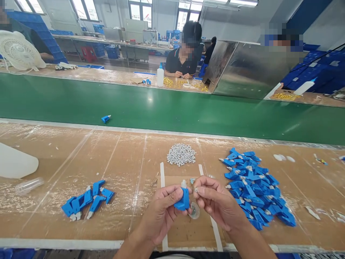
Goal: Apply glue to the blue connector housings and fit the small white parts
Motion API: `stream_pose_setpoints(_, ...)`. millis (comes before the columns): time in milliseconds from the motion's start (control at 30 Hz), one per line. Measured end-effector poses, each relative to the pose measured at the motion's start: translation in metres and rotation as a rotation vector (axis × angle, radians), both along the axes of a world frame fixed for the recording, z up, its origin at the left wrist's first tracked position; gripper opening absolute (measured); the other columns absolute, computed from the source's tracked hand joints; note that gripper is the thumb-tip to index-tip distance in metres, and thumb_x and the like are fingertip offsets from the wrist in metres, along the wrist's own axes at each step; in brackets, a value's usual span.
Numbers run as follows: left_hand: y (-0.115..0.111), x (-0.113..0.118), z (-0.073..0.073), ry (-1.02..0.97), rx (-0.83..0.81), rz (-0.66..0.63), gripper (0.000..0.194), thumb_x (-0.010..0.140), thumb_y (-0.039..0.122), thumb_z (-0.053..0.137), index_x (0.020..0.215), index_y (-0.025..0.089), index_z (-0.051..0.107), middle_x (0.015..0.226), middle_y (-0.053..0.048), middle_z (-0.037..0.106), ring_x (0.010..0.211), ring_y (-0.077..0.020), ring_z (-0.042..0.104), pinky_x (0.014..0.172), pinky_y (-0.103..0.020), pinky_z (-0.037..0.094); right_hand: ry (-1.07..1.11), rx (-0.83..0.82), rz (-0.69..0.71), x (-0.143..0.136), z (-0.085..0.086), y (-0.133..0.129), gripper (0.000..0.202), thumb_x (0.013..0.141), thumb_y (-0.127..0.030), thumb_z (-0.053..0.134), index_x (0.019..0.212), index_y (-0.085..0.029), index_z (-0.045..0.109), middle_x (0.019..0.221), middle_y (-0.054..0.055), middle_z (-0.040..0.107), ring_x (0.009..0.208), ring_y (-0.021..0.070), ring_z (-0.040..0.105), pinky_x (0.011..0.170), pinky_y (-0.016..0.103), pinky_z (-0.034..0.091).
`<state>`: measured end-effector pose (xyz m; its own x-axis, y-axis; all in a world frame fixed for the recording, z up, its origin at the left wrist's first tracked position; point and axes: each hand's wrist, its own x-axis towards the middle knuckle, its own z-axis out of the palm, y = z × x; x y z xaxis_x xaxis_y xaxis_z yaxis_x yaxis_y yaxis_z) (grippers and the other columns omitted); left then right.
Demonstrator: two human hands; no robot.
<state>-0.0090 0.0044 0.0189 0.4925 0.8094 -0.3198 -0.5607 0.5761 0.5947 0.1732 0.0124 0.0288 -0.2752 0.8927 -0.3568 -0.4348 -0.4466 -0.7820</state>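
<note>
My left hand (168, 205) is closed round a blue plastic part (184, 200) with a whitish tip pointing up, held above a cardboard sheet (185, 233) taped to the table. Close on its right, my right hand (218, 201) pinches a small grey piece (196, 189) between thumb and fingertips. A small clear round dish (194, 211) shows partly behind the hands. Farther back lies a heap of small grey pieces (181, 154). To the right is a large pile of blue parts (253, 187), and to the left a smaller group of blue parts (88, 198).
Beyond the table runs a green conveyor belt (151, 104) with one blue part (106, 119) on it. A white container (16, 162) and a clear tube (29, 186) lie at left. Across the belt a person (183, 59) works behind yellow pieces and a white bottle (160, 76).
</note>
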Motion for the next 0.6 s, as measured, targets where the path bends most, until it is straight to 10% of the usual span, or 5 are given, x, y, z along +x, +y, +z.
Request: stream_pose_setpoints(600, -0.004, -0.007, 0.008, -0.015, -0.24, -0.069, 0.02, 0.084, 0.023, 0.072, 0.088, 0.003, 0.074, 0.071, -0.009, 0.071, 0.055, -0.01, 0.068, 0.05, -0.011, 0.054, -0.307, 0.374, 0.045, 0.014, 0.006, -0.02, 0.016, 0.091, -0.031, 0.069, 0.085, -0.017, 0.071, 0.064, 0.002, 0.069, 0.053, 0.0109, 0.063, 0.047, 0.018, 0.051)
